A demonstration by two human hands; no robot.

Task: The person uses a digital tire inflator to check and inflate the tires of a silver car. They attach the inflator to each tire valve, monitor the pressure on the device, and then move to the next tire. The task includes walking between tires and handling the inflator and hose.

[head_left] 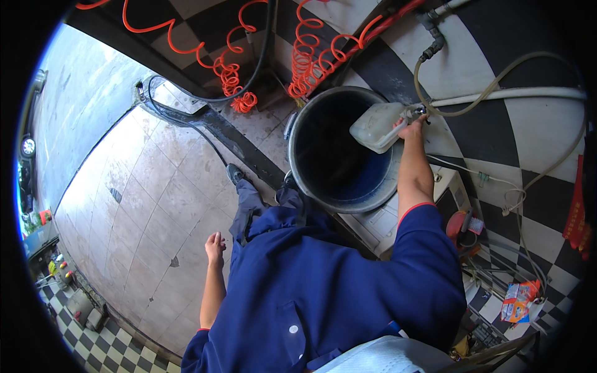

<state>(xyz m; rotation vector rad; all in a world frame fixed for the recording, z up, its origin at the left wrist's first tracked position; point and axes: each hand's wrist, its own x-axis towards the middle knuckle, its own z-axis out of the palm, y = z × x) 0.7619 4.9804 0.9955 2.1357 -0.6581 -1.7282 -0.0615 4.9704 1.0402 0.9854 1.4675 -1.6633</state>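
Note:
Out to the right, my right hand (408,128) is closed on the handle of a translucent plastic jug (377,126). The jug is tilted over the right side of a big dark round barrel (295,165). A metal tap (418,112) is right by the jug's neck and my fingertips; whether my fingers touch it I cannot tell. Dark blue shows inside the barrel, but its contents are hard to make out. My left hand (215,247) hangs low over the tiled floor, fingers loosely bent and apart, holding nothing.
Orange coiled hoses (230,78) hang beyond the barrel. A black hose (205,133) crosses the pale tiled floor (143,205). A pale hose (491,87) runs along the checkered wall. Below the barrel is a white appliance (373,227); a red-and-white packet (519,301) lies right.

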